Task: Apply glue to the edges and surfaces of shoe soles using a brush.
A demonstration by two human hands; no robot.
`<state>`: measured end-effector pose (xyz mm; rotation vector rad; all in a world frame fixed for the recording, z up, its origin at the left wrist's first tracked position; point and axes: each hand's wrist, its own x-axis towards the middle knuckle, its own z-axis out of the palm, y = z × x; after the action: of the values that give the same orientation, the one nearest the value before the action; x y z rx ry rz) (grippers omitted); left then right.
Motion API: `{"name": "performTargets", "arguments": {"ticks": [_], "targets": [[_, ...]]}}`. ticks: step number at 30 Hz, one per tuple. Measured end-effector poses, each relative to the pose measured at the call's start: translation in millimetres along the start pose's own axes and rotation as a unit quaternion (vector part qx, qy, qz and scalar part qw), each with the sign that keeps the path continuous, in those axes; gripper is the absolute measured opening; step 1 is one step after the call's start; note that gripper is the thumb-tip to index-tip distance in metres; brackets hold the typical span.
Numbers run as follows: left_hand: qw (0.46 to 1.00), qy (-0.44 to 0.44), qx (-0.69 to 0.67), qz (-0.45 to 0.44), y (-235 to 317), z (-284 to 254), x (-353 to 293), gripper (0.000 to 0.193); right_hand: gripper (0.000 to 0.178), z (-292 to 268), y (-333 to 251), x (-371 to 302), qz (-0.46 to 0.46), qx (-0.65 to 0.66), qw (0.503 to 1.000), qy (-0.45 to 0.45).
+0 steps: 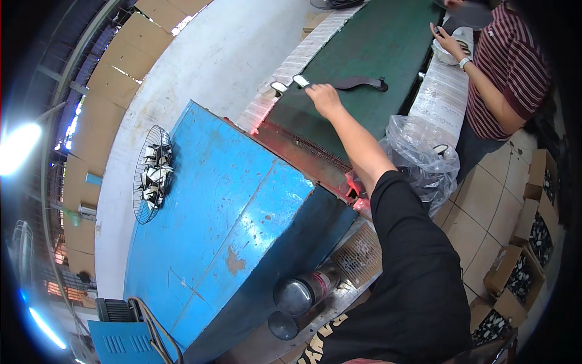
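Observation:
My right arm in a black sleeve reaches over a green conveyor belt (364, 54). The fingers of my right hand (324, 100) are closed at the near end of a small white-and-black shoe strap piece (300, 80), near the belt's left edge. Another such strap piece (279, 87) rests beside it on the belt's wrapped side ledge. Just beyond my hand, a dark, curved shoe sole (357, 82) lies across the belt. My left hand is out of view.
A blue metal machine housing (224, 200) carries a wire basket (153, 176) of strap pieces. Clear plastic bags (424, 161) hang right of the belt. Across it, a co-worker in a striped shirt (506, 67) handles a dark sole (473, 15). Cardboard boxes (515, 273) line the right floor.

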<state>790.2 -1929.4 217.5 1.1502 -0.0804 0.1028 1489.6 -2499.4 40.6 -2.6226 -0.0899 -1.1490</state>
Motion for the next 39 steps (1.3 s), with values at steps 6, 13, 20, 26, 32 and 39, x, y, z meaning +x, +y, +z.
{"name": "performTargets", "arguments": {"ticks": [6,13,20,26,32,39], "targets": [[0.999,0.034,0.006,0.022,-1.6,10.6,0.1,0.074,0.023,57.5,-43.1,-84.0,0.068,-0.105,0.930,-0.344],[0.998,0.058,-0.010,0.023,-6.8,21.6,7.4,0.075,0.025,58.0,-39.4,-89.9,0.100,-0.122,0.926,-0.343],[0.996,0.077,-0.009,0.038,-10.9,39.5,22.0,0.076,0.030,49.1,-40.5,-65.6,0.297,0.270,0.916,-0.016],[0.997,0.055,-0.041,0.029,-24.3,46.6,52.9,0.077,0.033,87.9,24.5,-84.5,0.625,0.306,0.687,-0.211],[0.995,0.075,-0.038,0.052,-24.4,61.3,59.2,0.078,0.049,55.7,12.3,-89.6,0.717,0.223,0.639,-0.164],[0.991,0.102,-0.041,0.071,-9.6,67.9,49.8,0.079,0.056,-5.8,-38.8,-72.6,0.618,0.101,0.765,-0.148]]}}
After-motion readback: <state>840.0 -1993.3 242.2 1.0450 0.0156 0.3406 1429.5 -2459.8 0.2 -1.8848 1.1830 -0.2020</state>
